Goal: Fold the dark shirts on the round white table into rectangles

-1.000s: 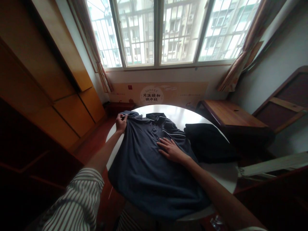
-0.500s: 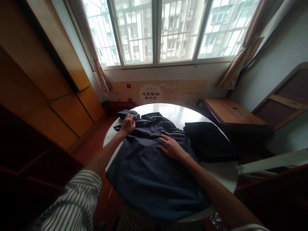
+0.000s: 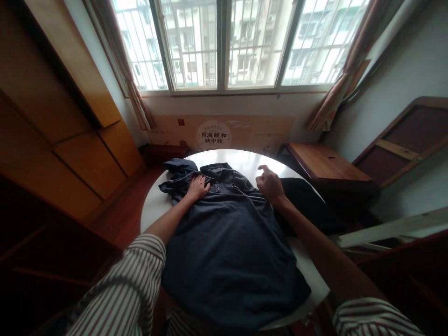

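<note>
A dark navy short-sleeved polo shirt [image 3: 227, 247] with thin white piping lies front up, its collar [image 3: 216, 171] at the far side and its hem toward me. My left hand [image 3: 198, 188] rests on the upper chest beside the buttoned placket, palm down with the fingers stretched out. Just past the shirt's right shoulder is my right hand [image 3: 270, 185], its index finger extended and the others partly curled. I see no cloth in it. A folded black cloth [image 3: 308, 205] lies to the right, partly covered by my right forearm. Dark fabric [image 3: 180, 165] sits bunched at the far left.
The round white table [image 3: 154, 205] carries the garments, and the shirt's hem hangs over its near edge. A wooden desk [image 3: 325, 161] stands at the back right. Yellow-brown cabinets [image 3: 79, 172] line the left, and a barred window [image 3: 224, 44] is ahead.
My left hand has moved right from the shirt's left shoulder onto its chest and flattened. My right hand has lifted off the chest and moved away and right. The view has shifted slightly.
</note>
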`<action>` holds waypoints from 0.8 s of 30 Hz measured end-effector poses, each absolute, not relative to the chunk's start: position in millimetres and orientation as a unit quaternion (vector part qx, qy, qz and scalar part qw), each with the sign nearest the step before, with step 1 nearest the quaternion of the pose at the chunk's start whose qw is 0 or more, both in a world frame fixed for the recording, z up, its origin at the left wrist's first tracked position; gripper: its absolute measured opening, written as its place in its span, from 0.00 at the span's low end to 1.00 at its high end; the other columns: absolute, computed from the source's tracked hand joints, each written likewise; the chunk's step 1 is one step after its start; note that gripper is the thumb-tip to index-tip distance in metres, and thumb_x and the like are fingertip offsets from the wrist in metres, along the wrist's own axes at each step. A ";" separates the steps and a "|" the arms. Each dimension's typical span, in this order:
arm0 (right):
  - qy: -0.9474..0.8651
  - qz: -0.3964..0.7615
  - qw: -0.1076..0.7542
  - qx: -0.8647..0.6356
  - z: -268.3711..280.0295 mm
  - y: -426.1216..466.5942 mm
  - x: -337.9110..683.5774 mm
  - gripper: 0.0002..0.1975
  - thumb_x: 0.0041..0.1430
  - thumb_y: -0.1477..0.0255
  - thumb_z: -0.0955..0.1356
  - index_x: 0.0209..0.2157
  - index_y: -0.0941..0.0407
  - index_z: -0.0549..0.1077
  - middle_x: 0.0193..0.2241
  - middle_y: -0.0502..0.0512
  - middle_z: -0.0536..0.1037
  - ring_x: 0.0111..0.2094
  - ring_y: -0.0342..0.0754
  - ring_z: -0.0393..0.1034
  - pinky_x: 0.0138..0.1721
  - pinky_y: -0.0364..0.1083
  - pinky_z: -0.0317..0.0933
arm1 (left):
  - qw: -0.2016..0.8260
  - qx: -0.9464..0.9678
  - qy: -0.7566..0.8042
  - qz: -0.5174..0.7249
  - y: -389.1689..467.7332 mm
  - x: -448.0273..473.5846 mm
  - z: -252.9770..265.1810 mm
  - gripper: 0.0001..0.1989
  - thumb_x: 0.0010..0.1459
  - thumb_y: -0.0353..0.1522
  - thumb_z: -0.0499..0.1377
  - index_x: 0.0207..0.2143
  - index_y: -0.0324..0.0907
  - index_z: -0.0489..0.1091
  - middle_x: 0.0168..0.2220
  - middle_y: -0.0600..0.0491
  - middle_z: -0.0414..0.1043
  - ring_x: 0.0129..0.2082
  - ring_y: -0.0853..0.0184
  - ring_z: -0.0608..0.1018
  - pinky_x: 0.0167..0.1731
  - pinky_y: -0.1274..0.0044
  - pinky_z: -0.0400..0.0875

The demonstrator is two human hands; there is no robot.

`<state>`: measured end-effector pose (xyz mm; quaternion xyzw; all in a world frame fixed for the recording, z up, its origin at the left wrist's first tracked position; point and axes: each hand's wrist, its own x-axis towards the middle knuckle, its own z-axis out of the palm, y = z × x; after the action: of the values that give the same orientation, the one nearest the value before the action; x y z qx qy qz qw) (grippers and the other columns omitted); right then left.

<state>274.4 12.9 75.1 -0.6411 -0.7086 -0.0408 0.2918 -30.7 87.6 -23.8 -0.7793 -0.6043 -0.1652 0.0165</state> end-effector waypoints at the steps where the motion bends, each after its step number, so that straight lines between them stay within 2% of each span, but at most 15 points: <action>1: -0.695 -0.044 0.319 -0.643 77.9 14.4 281.5 0.21 0.58 0.78 0.61 0.52 0.62 0.70 0.35 0.64 0.79 0.34 0.55 0.74 0.37 0.49 0.64 | 0.018 -0.778 -0.605 -0.167 88.2 -30.5 -24.2 0.25 0.64 0.39 0.51 0.59 0.35 0.65 0.62 0.38 0.63 0.64 0.51 0.64 0.65 0.63 0.50; 3: -0.701 -0.018 0.332 -0.631 76.9 17.1 289.8 0.18 0.58 0.77 0.61 0.48 0.62 0.73 0.31 0.60 0.78 0.32 0.53 0.73 0.36 0.48 0.64 | 0.020 -0.776 -0.607 -0.171 88.9 -29.8 -24.9 0.25 0.64 0.39 0.52 0.59 0.35 0.66 0.62 0.38 0.64 0.63 0.51 0.64 0.65 0.62 0.50; 6: -0.772 0.057 0.276 -0.569 61.3 18.7 281.8 0.16 0.61 0.71 0.64 0.49 0.59 0.74 0.37 0.60 0.77 0.36 0.51 0.73 0.38 0.47 0.65 | 0.022 -0.775 -0.606 -0.178 88.6 -29.0 -25.7 0.24 0.64 0.38 0.52 0.58 0.35 0.66 0.61 0.38 0.65 0.63 0.51 0.65 0.65 0.62 0.50; 9: -0.813 0.085 0.169 -0.550 42.6 19.1 256.6 0.29 0.60 0.56 0.68 0.60 0.51 0.67 0.48 0.63 0.74 0.46 0.57 0.71 0.44 0.51 0.66 | 0.022 -0.776 -0.603 -0.185 87.7 -29.0 -25.5 0.24 0.63 0.38 0.52 0.58 0.35 0.67 0.61 0.38 0.65 0.62 0.52 0.66 0.65 0.63 0.51; 11: -0.803 0.077 0.118 -0.579 35.5 21.0 240.7 0.34 0.59 0.52 0.67 0.64 0.49 0.62 0.51 0.65 0.73 0.50 0.62 0.69 0.47 0.55 0.65 | 0.021 -0.775 -0.602 -0.189 87.3 -29.1 -24.8 0.23 0.63 0.38 0.52 0.57 0.35 0.67 0.60 0.38 0.66 0.62 0.52 0.66 0.65 0.63 0.50; 13: -0.791 0.070 0.104 -0.599 34.6 24.6 231.8 0.31 0.63 0.58 0.65 0.65 0.50 0.61 0.52 0.65 0.74 0.50 0.62 0.70 0.48 0.55 0.64 | 0.020 -0.774 -0.602 -0.193 86.9 -29.0 -24.0 0.23 0.63 0.38 0.52 0.56 0.34 0.68 0.60 0.37 0.66 0.62 0.52 0.66 0.65 0.64 0.50; 15: -0.785 0.072 0.113 -0.604 39.8 28.7 232.1 0.25 0.64 0.68 0.62 0.62 0.53 0.65 0.50 0.65 0.76 0.47 0.60 0.73 0.45 0.53 0.65 | 0.019 -0.774 -0.602 -0.196 86.6 -28.8 -23.0 0.23 0.63 0.38 0.52 0.56 0.34 0.68 0.60 0.37 0.66 0.61 0.52 0.67 0.65 0.65 0.51; 17: -0.774 0.066 0.145 -0.613 50.2 31.9 240.9 0.21 0.62 0.74 0.61 0.56 0.56 0.71 0.46 0.65 0.79 0.42 0.58 0.75 0.41 0.50 0.65 | 0.019 -0.774 -0.602 -0.198 86.2 -28.6 -22.1 0.23 0.63 0.38 0.53 0.56 0.34 0.68 0.60 0.37 0.66 0.61 0.52 0.67 0.65 0.65 0.51; 21: -0.728 -0.005 0.264 -0.633 74.7 33.4 270.9 0.16 0.60 0.77 0.61 0.47 0.60 0.73 0.34 0.62 0.80 0.34 0.54 0.74 0.36 0.46 0.62 | 0.021 -0.775 -0.599 -0.200 85.3 -27.8 -21.4 0.22 0.63 0.37 0.53 0.55 0.34 0.69 0.59 0.37 0.67 0.61 0.53 0.67 0.64 0.65 0.52; 24: -0.726 -0.003 0.271 -0.632 79.4 30.8 283.7 0.13 0.61 0.74 0.62 0.44 0.60 0.74 0.29 0.58 0.78 0.30 0.51 0.72 0.35 0.46 0.62 | 0.024 -0.773 -0.600 -0.203 85.0 -26.9 -21.6 0.22 0.63 0.37 0.52 0.55 0.33 0.69 0.58 0.37 0.68 0.60 0.53 0.68 0.64 0.65 0.52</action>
<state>283.7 30.8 79.4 -0.6322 -0.7258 -0.0028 0.2711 -26.9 85.0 -21.6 -0.7733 -0.6003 -0.2029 0.0239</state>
